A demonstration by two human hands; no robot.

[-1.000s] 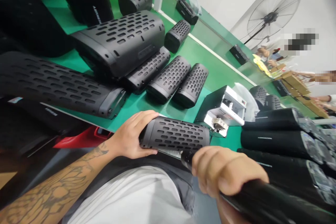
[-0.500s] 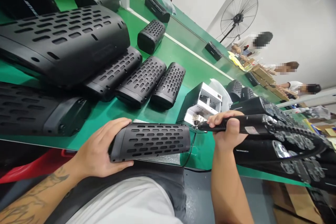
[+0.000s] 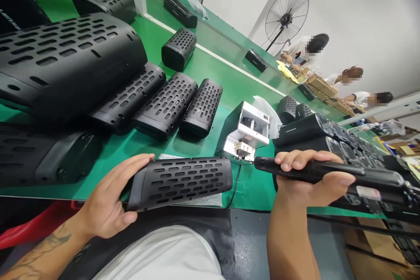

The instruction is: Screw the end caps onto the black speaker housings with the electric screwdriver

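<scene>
My left hand [image 3: 110,197] grips the left end of a black slotted housing [image 3: 187,181], which lies sideways at the near edge of the green table, over a clear bubble-like sheet [image 3: 210,200]. My right hand [image 3: 310,173] is wrapped round a black electric screwdriver [image 3: 328,171] that points left. Its tip touches or is very near the front of a silver screw feeder [image 3: 245,129], just right of the housing. Whether a screw sits on the tip is too small to tell.
Several black slotted housings [image 3: 167,103] stand on the green table [image 3: 213,63] at left and centre. Black units [image 3: 302,133] are stacked at right. Beyond are a fan [image 3: 286,19] and several people [image 3: 305,52]. A cable [image 3: 235,186] hangs below the feeder.
My right hand has moved right and the screwdriver shows more of its length, its tip lower at the feeder's front. My left thumb has shifted left along the housing. The view has shifted slightly.
</scene>
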